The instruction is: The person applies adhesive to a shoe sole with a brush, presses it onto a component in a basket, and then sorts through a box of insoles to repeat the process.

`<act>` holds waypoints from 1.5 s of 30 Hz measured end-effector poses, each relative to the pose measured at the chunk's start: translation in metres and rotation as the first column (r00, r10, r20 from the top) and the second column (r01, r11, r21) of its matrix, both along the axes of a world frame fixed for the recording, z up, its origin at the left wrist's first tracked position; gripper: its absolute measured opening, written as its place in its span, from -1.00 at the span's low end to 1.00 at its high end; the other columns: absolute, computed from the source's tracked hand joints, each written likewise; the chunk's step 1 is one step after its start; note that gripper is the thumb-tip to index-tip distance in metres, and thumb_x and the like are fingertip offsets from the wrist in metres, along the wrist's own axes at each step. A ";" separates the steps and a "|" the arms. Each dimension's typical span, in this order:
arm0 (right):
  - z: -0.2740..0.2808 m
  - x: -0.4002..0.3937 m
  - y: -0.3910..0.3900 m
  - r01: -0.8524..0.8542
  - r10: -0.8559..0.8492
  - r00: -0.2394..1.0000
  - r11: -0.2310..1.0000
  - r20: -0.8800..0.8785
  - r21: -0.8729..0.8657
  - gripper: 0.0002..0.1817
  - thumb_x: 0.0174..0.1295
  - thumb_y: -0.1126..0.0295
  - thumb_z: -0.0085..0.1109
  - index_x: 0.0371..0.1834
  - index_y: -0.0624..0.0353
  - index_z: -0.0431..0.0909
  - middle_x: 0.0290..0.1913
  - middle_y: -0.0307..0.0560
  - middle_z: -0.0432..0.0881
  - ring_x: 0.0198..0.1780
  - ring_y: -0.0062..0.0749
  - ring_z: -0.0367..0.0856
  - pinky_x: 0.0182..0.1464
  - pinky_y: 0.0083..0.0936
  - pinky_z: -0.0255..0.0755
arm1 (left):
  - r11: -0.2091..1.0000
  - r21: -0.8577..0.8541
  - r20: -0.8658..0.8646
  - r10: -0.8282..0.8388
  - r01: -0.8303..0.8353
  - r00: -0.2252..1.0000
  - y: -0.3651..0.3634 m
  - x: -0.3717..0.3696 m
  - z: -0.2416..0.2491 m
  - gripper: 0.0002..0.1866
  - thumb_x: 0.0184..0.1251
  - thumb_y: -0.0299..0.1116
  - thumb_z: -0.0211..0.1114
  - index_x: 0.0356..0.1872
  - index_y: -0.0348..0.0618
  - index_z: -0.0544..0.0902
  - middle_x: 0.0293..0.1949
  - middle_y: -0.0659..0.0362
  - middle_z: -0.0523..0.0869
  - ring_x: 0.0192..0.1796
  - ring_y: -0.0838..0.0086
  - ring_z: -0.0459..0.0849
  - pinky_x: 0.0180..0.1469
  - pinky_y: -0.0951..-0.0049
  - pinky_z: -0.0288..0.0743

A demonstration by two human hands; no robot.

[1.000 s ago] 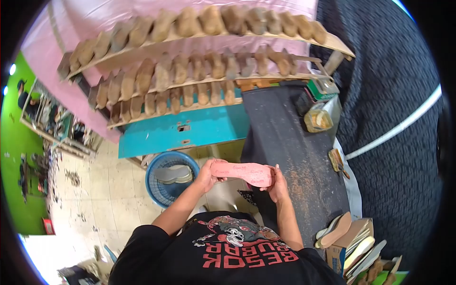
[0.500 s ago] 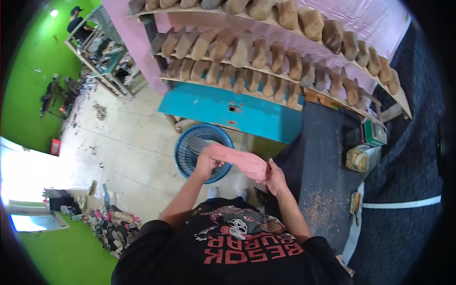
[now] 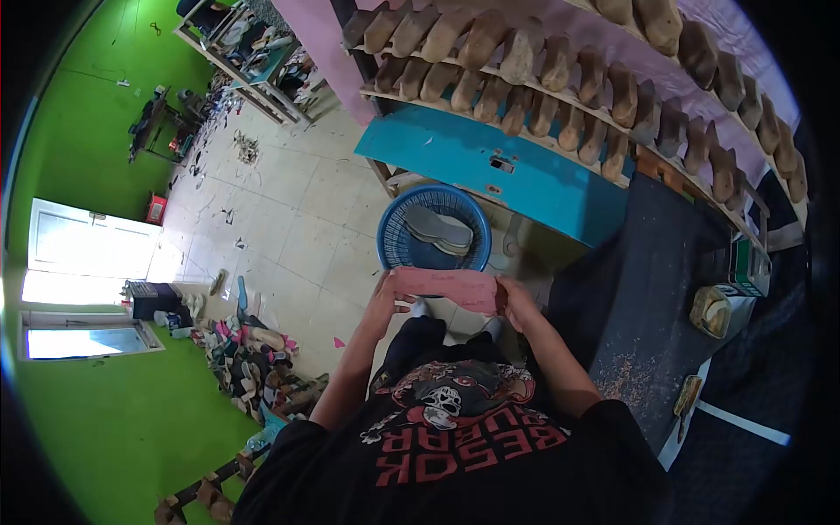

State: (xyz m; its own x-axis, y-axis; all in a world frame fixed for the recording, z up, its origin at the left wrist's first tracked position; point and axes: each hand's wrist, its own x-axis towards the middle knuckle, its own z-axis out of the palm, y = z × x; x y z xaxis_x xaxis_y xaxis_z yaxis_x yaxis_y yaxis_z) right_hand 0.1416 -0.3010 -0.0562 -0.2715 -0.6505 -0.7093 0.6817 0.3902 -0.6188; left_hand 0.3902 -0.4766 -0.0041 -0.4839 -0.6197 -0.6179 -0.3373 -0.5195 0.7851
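A pink shoe insole (image 3: 446, 289) with dark handwriting on its face is stretched between both of my hands, roughly level in front of my body. My left hand (image 3: 379, 308) pinches its left end. At the other end, my right hand (image 3: 518, 304) grips the edge with the thumb on top. Just beyond the insole, a blue plastic basket (image 3: 387, 234) stands on the floor. Several grey sole-shaped pieces (image 3: 437, 229) lie stacked inside it.
Shelves of wooden shoe lasts (image 3: 486, 39) rise ahead over a turquoise bench (image 3: 446, 153). At right is a dark-covered table (image 3: 634, 324) with shavings, a jar (image 3: 710, 312) and a brush (image 3: 688, 395). A shoe pile (image 3: 254, 359) lies left. A person (image 3: 206, 13) is partly visible far off.
My view has turned to the left, and the scene shifts right. The pink insole went from slanting over the basket to nearly level and closer to me, uncovering the grey pieces.
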 end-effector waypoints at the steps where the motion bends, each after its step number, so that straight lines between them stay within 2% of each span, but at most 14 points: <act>1: 0.001 -0.001 -0.009 0.005 -0.005 1.000 1.000 -0.011 0.005 -0.62 0.56 0.05 -0.01 0.03 0.15 0.58 -0.17 -0.10 0.73 -0.24 -0.28 0.77 -0.34 -0.27 0.68 | 1.000 0.001 0.025 -0.011 0.011 1.000 -0.009 0.006 -0.004 -0.42 0.63 0.13 -0.15 0.36 -0.08 0.43 0.06 0.14 0.67 -0.06 0.40 0.67 -0.02 0.25 0.59; 9: -0.004 0.020 -0.060 0.121 -0.134 0.983 0.987 -0.122 -0.105 -0.72 0.52 0.13 0.08 -0.12 0.12 0.59 -0.23 -0.12 0.70 -0.34 -0.39 0.69 -0.31 -0.34 0.60 | 0.981 0.110 -0.040 -0.158 0.161 0.987 -0.110 0.012 -0.046 -0.36 0.60 0.19 -0.06 0.40 -0.12 0.43 0.05 0.09 0.66 -0.10 0.41 0.67 -0.08 0.23 0.62; 13: 0.009 0.058 -0.088 0.241 -0.241 0.959 0.970 -0.149 -0.017 -0.77 0.52 0.18 0.12 -0.18 0.09 0.59 -0.26 -0.17 0.68 -0.37 -0.44 0.64 -0.26 -0.43 0.53 | 0.926 0.244 -0.111 -0.270 0.289 0.956 -0.158 0.020 -0.075 -0.36 0.58 0.20 -0.05 0.41 -0.07 0.40 0.16 0.07 0.58 0.08 0.32 0.63 -0.02 0.14 0.63; 17: 0.014 0.084 -0.123 0.238 -0.252 0.930 0.968 -0.268 -0.083 -0.86 0.47 0.30 0.23 -0.17 0.12 0.62 -0.27 -0.25 0.66 -0.24 -0.50 0.62 -0.12 -0.52 0.49 | 0.885 0.410 -0.133 -0.180 0.220 0.975 -0.201 0.008 -0.061 -0.40 0.58 0.17 -0.06 0.42 0.01 0.35 0.31 0.08 0.47 0.20 0.25 0.56 0.06 0.02 0.57; 19: 0.018 0.085 -0.125 0.042 -0.183 0.793 0.968 -0.581 -0.248 -0.87 0.37 0.43 0.36 -0.15 0.22 0.63 -0.15 -0.22 0.67 -0.13 -0.53 0.62 -0.04 -0.59 0.45 | 0.866 0.437 -0.136 -0.204 0.244 0.969 -0.217 -0.008 -0.046 -0.41 0.58 0.17 -0.07 0.43 0.06 0.32 0.33 0.08 0.46 0.21 0.23 0.56 0.09 0.00 0.54; 21: 0.021 0.079 -0.128 0.047 -0.229 0.821 0.940 -0.522 -0.339 -0.80 0.23 0.52 0.46 -0.16 0.23 0.63 -0.01 -0.17 0.62 0.04 -0.51 0.58 0.10 -0.54 0.43 | 0.854 0.464 -0.155 -0.183 0.235 0.971 -0.229 -0.029 -0.048 -0.42 0.57 0.17 -0.07 0.44 0.11 0.30 0.35 0.09 0.44 0.22 0.21 0.55 0.13 -0.02 0.51; 23: 0.029 0.071 -0.136 -0.198 -0.071 0.637 0.947 -0.768 -0.252 -0.75 0.15 0.51 0.52 -0.16 0.19 0.63 0.07 -0.11 0.57 0.10 -0.46 0.57 0.14 -0.47 0.43 | 0.879 0.378 -0.175 -0.240 0.290 0.955 -0.246 -0.043 -0.062 -0.33 0.51 0.29 0.01 0.45 0.13 0.34 0.32 0.06 0.44 0.29 0.14 0.50 0.13 -0.11 0.49; 25: 0.029 0.062 -0.144 -0.224 -0.020 0.638 0.951 -0.770 -0.211 -0.69 0.06 0.48 0.57 -0.18 0.15 0.63 0.06 -0.10 0.57 0.15 -0.32 0.57 0.19 -0.37 0.45 | 0.900 0.324 -0.138 -0.261 0.293 0.955 -0.258 -0.054 -0.095 -0.36 0.51 0.30 0.00 0.39 0.14 0.43 0.29 0.08 0.48 0.27 0.20 0.50 0.12 -0.03 0.49; 27: 0.020 0.048 -0.154 -0.437 0.190 0.404 0.899 -0.895 -0.007 -0.66 0.02 0.42 0.59 -0.19 0.15 0.61 0.07 -0.12 0.57 0.20 -0.19 0.54 0.21 -0.29 0.46 | 0.929 0.215 -0.058 -0.297 0.302 0.953 -0.261 -0.065 -0.115 -0.34 0.50 0.28 0.00 0.41 0.10 0.43 0.39 0.13 0.45 0.26 0.26 0.52 0.25 -0.08 0.42; 30: -0.025 0.026 -0.169 -0.524 0.220 0.230 0.849 -0.948 0.071 -0.65 -0.04 0.39 0.57 -0.20 0.10 0.61 0.08 -0.14 0.55 0.22 -0.09 0.50 0.21 -0.22 0.48 | 0.948 -0.013 0.030 -0.318 0.318 0.948 -0.257 -0.078 -0.140 -0.23 0.48 0.32 0.02 0.52 0.04 0.35 0.39 0.10 0.45 0.29 0.24 0.50 0.29 -0.07 0.41; 35: -0.142 -0.022 -0.189 -0.634 0.336 -0.061 0.714 -0.940 0.297 -0.61 -0.06 0.43 0.47 -0.11 0.04 0.60 0.20 -0.15 0.48 0.24 -0.08 0.43 0.28 -0.23 0.43 | 0.950 0.078 0.141 -0.312 0.304 0.940 -0.259 -0.102 -0.229 -0.17 0.49 0.31 0.04 0.56 -0.07 0.30 0.37 0.04 0.49 0.32 0.25 0.48 0.30 0.08 0.44; 38: -0.201 -0.038 -0.199 -0.642 0.256 -0.220 0.688 -0.941 0.338 -0.62 -0.10 0.45 0.42 -0.14 0.05 0.59 0.16 -0.11 0.47 0.25 -0.07 0.41 0.29 -0.18 0.38 | 0.924 -0.052 0.181 -0.366 0.380 0.913 -0.262 -0.108 -0.277 -0.21 0.52 0.23 0.04 0.50 -0.23 0.36 0.38 -0.20 0.50 0.40 0.01 0.47 0.40 0.16 0.35; 40: -0.212 -0.046 -0.210 -0.650 0.337 -0.233 0.644 -0.912 0.404 -0.58 -0.08 0.45 0.41 -0.06 0.06 0.60 0.21 -0.08 0.47 0.28 -0.05 0.38 0.32 -0.17 0.34 | 0.887 -0.241 0.338 -0.303 0.393 0.891 -0.255 -0.109 -0.319 -0.25 0.52 0.17 0.04 0.44 -0.29 0.40 0.35 -0.29 0.50 0.40 -0.15 0.45 0.47 0.10 0.27; 45: -0.246 -0.056 -0.216 -0.670 0.492 -0.315 0.491 -0.812 0.557 -0.48 -0.03 0.46 0.37 0.11 0.11 0.61 0.31 -0.02 0.43 0.36 -0.02 0.32 0.41 -0.15 0.27 | 0.816 -0.258 0.508 -0.341 0.518 0.791 -0.246 -0.103 -0.341 -0.30 0.52 0.12 0.06 0.39 -0.29 0.43 0.32 -0.34 0.48 0.42 -0.21 0.39 0.46 0.00 0.26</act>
State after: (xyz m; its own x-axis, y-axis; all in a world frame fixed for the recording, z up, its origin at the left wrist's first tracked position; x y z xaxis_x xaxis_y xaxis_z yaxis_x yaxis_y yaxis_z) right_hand 0.0852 -0.5169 -0.3019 0.0442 -0.9629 -0.2663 -0.8922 0.0819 -0.4441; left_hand 0.2873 -0.7222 -0.3454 -0.5017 -0.6289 -0.5940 -0.7920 0.0578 0.6077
